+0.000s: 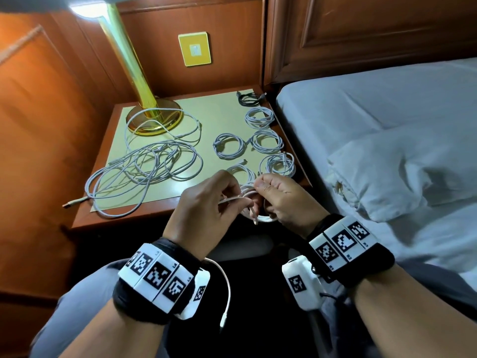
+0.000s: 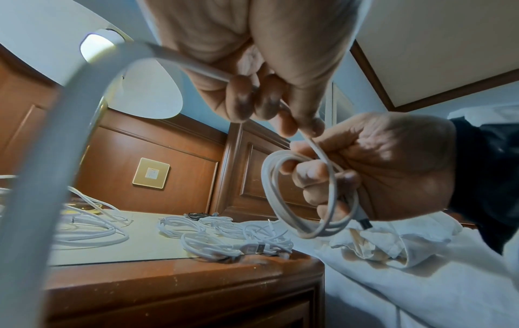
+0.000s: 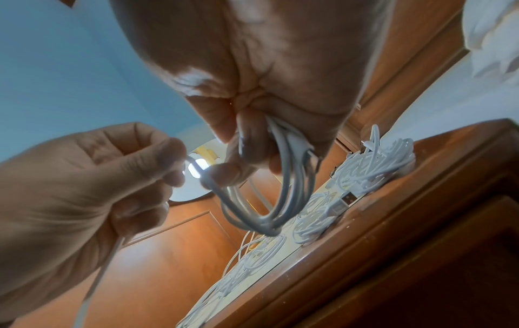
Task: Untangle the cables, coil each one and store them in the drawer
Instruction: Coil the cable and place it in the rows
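Observation:
My right hand (image 1: pixel 273 195) grips a small coil of white cable (image 2: pixel 295 199) just in front of the nightstand's front edge; its loops (image 3: pixel 266 199) hang below the curled fingers. My left hand (image 1: pixel 214 200) pinches the free run of the same cable (image 2: pixel 196 66) between thumb and fingers, and the rest trails down past my left wrist (image 1: pixel 227 285). A loose tangle of white cables (image 1: pixel 144 171) lies on the left of the nightstand top (image 1: pixel 206 109). Several finished white coils (image 1: pixel 265 143) and one dark coil (image 1: pixel 250 98) lie along its right side.
A brass lamp base (image 1: pixel 152 117) stands at the back left of the nightstand, with a cable looped around it. A bed with white sheets and a pillow (image 1: pixel 400 171) lies to the right. Wood panelling with a yellow wall switch (image 1: pixel 195 49) stands behind.

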